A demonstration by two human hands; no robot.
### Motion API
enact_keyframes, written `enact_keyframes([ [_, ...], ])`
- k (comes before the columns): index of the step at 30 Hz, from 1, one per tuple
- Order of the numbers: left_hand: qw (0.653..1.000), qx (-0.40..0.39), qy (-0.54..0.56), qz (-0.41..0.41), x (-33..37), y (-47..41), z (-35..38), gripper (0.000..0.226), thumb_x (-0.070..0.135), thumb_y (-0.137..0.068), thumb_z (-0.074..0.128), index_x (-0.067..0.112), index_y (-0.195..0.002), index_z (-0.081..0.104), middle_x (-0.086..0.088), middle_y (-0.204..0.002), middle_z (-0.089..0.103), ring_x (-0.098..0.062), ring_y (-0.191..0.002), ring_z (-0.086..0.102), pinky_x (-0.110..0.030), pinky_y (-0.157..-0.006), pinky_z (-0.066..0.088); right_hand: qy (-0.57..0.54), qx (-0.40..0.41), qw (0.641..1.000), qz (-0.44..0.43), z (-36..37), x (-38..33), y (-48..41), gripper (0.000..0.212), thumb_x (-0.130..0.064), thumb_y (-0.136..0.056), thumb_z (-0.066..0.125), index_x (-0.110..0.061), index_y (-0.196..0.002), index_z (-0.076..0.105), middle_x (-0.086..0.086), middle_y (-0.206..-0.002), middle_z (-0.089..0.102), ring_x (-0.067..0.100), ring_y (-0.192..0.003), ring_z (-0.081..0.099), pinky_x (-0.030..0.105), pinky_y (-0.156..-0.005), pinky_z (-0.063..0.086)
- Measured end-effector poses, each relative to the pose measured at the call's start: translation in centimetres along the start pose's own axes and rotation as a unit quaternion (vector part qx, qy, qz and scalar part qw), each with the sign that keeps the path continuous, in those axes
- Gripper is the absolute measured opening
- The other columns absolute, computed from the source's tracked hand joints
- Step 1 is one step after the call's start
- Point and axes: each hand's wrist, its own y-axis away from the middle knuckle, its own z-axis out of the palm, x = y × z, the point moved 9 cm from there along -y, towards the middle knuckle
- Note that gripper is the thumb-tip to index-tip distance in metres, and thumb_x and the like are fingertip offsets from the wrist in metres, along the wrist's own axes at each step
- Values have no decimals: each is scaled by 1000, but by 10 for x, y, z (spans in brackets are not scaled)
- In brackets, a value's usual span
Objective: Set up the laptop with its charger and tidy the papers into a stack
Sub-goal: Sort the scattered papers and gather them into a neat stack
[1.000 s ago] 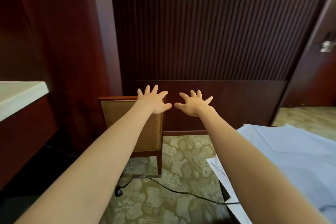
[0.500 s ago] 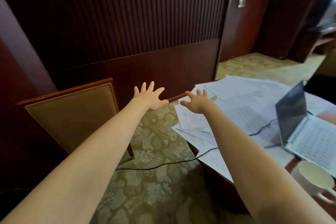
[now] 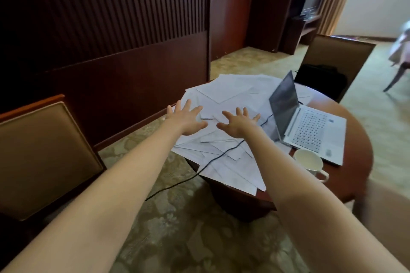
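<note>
Watcher: Both hands have swung across with the turn of the head. Half a second ago the left hand (image 3: pixel 185 118) was out over carpet (image 3: pixel 177 217) and only the right hand (image 3: pixel 238 123) had reached the sheets; now both are over the papers (image 3: pixel 224 91).

Planner: Holding anything?

Watcher: Nothing. Fingers are straight and fanned wide, palms down, side by side. Whether the palms touch the sheets I cannot tell.

Planner: Where does the work lie from them?

Watcher: Right under and beyond. The papers sprawl loose and overlapping across the left half of the round table (image 3: pixel 355 162), with some corners hanging past its near rim. The laptop (image 3: pixel 310 128) stands open to the right of the right hand, its screen turned away from the hands and its keyboard running off to the right. I'd reckon the right hand is the nearer one to it.

Planner: And the charger?

Watcher: A black cable (image 3: pixel 213 158) runs from the laptop's left side, slantwise over the papers, off the near-left rim and down onto the carpet. Whether either end is plugged in is hidden.

Planner: Room to move?

Watcher: Tight, I judge. The cable lies on top of the sheets, so gathering them would drag it. A white mug (image 3: pixel 309 160) sits just beside the laptop's near corner. A chair (image 3: pixel 42 155) stands left of the left arm.
</note>
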Motion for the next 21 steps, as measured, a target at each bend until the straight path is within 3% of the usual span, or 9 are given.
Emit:
enact_keyframes([
  [4, 995, -29, 93, -10, 41, 0, 21, 67, 60, -93, 30, 34, -149, 4, -4, -157, -13, -31, -144, -11, -49, -114, -4, 29, -9, 999, 17, 6, 43, 12, 63, -59, -95, 26, -32, -150, 10, 12, -158, -3, 32, -145, -8, 67, -107, -2],
  [10, 994, -39, 102, 18, 126, -1, 48, 70, 59, -93, 31, 32, -149, -1, -7, -155, -22, -31, -142, -19, -48, -113, -9, 35, -4, 999, 24, 12, 119, 31, 64, -58, -95, 29, -33, -150, 10, 11, -158, -3, 32, -145, -8, 67, -107, -1],
  [21, 992, -32, 123, -26, 250, -13, 70, 69, 58, -94, 30, 31, -149, -2, -9, -154, -22, -33, -142, -19, -50, -114, -7, 35, -14, 999, -6, 15, 253, 47, 64, -58, -95, 29, -33, -150, 10, 12, -158, -3, 33, -145, -7, 68, -107, -1],
])
